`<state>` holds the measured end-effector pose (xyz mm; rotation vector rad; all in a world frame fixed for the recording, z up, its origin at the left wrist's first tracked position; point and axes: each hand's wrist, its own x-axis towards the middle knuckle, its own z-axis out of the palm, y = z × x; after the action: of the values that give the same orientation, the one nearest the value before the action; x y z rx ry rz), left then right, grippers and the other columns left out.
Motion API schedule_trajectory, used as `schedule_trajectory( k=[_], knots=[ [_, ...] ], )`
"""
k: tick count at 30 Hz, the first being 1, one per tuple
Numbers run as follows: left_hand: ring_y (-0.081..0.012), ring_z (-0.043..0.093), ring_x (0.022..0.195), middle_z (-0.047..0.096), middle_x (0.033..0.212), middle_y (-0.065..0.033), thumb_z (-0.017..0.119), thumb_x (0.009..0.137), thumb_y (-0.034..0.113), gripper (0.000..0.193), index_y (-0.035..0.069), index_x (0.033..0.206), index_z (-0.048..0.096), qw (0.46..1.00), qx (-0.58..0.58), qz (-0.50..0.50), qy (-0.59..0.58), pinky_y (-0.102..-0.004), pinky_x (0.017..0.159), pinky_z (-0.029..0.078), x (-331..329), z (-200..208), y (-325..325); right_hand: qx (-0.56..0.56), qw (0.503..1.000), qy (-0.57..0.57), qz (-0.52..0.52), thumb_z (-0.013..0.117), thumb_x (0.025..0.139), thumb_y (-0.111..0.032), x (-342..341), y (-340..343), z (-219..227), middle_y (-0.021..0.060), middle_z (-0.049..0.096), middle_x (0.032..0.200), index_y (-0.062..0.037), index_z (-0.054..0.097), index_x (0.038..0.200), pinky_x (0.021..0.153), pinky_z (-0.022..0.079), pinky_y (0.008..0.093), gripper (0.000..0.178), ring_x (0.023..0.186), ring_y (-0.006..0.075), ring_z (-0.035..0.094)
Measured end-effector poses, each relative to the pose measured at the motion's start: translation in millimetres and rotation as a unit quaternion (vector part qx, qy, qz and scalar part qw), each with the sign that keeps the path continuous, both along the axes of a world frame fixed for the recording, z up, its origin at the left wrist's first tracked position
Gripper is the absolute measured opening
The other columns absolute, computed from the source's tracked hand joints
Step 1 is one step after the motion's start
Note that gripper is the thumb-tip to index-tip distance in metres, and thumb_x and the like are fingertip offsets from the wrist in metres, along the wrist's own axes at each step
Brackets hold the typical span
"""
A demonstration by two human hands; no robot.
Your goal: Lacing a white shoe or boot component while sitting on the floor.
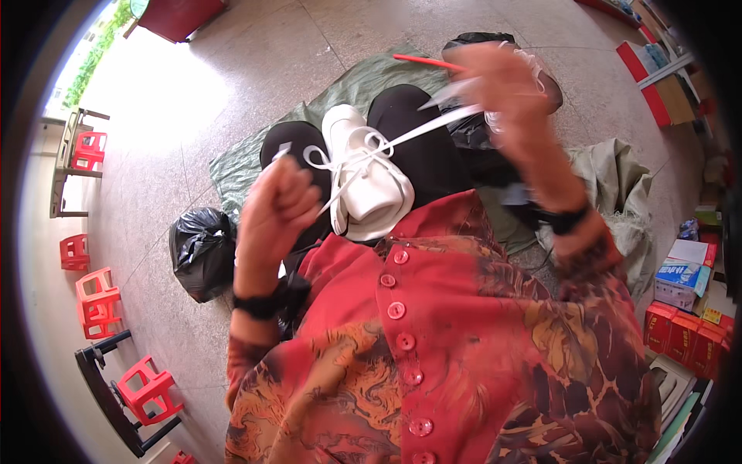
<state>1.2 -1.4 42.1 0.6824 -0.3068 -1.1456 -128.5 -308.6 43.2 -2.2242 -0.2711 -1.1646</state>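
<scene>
White: saw shoe [379,193] at 12 o'clock. Had L hand [280,193] fisted at 10, contents unclear; R hand [498,89] at 1, clamped on lace [425,128] w/ red stick [425,60]. Prob. needed steady pull w/o skewing bow [357,163].

From my own head, the left of two wide fisheye cameras looks steeply down past my patterned red shirt [444,340] to my left fingers [297,189] and right fingers [483,73], near below; the floor [371,27] lies farther off, spreading toward the dark rim.
</scene>
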Motion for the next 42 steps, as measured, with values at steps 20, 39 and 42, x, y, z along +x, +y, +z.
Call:
schedule_trajectory(
  k=[20,39,42],
  knots=[
    [-0.0047,0.05,0.054,0.058,0.07,0.0022,0.062,0.093,0.019,0.016,0.004,0.089,0.061,0.922,0.338,0.058,-0.18,-0.0216,0.044,0.038,3.8,-57.5,-29.2,0.465,0.882,0.059,-0.049,0.056,0.098,-0.019,-124.0,-54.4,64.7,-0.0071,0.029,0.057,-0.0101,0.062,0.078,0.051,0.029,0.0239,0.023,0.051,0.0047,0.027],
    [-0.0131,0.062,0.069,0.066,0.072,-0.01,0.073,0.079,0.02,0.024,0.001,0.092,0.069,0.735,0.356,0.044,-0.576,-0.0322,0.065,0.05,30.9,-83.3,-60.5,-0.063,0.935,0.323,0.134,0.061,0.081,-0.009,-8.2,118.5,-52.9,0.0259,0.06,0.097,0.0056,0.056,0.102,0.071,0.053,0.047,0.026,0.083,0.0404,0.064],
    [-0.0327,0.067,0.078,0.067,0.082,-0.0178,0.064,0.077,0.012,0.019,0.003,0.092,0.069,0.623,0.348,0.083,-0.696,-0.0386,0.07,0.053,21.9,-72.2,-61.8,-0.122,0.916,0.371,0.098,0.063,0.077,-0.007,12.3,132.8,-71.6,0.025,0.059,0.09,0.0064,0.053,0.103,0.066,0.054,0.046,0.031,0.079,0.0407,0.064]
  ],
)
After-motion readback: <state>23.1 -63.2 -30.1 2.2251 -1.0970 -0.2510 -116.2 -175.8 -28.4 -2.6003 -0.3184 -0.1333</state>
